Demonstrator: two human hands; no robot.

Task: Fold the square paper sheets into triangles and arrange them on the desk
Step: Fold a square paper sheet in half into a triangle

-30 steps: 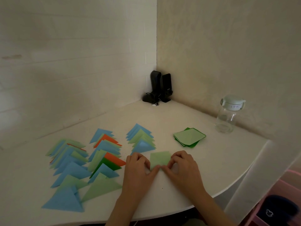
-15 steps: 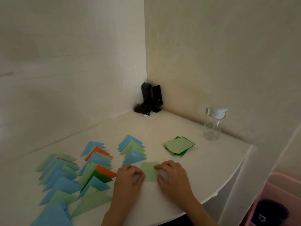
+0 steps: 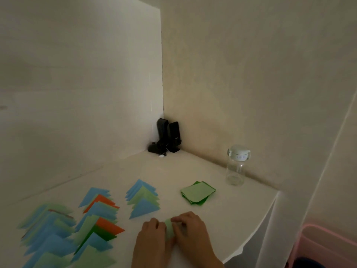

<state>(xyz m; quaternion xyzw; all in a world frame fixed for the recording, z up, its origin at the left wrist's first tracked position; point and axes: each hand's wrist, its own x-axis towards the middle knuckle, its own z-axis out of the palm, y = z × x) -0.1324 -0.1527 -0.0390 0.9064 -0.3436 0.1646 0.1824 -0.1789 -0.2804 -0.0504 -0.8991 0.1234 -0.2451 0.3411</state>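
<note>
A light green paper sheet (image 3: 169, 230) lies on the white desk (image 3: 241, 219) near its front edge, mostly covered by my hands. My left hand (image 3: 152, 242) presses its left side and my right hand (image 3: 191, 235) pinches its top and right side. Only a narrow strip of the sheet shows between them. Folded triangles in blue, light green, orange and dark green lie in three overlapping rows: left row (image 3: 46, 227), middle row (image 3: 98, 215), right row (image 3: 144, 200). A stack of unfolded green squares (image 3: 198, 192) sits behind my right hand.
A clear bottle with a pale lid (image 3: 236, 165) stands by the right wall. Two black speakers (image 3: 168, 136) stand in the far corner. The desk's curved front edge runs at the right, with a pink bin (image 3: 328, 246) below it.
The camera has tilted up, so the desk sits lower in view. My hands have closed in over the green sheet, and less of it shows than before.
</note>
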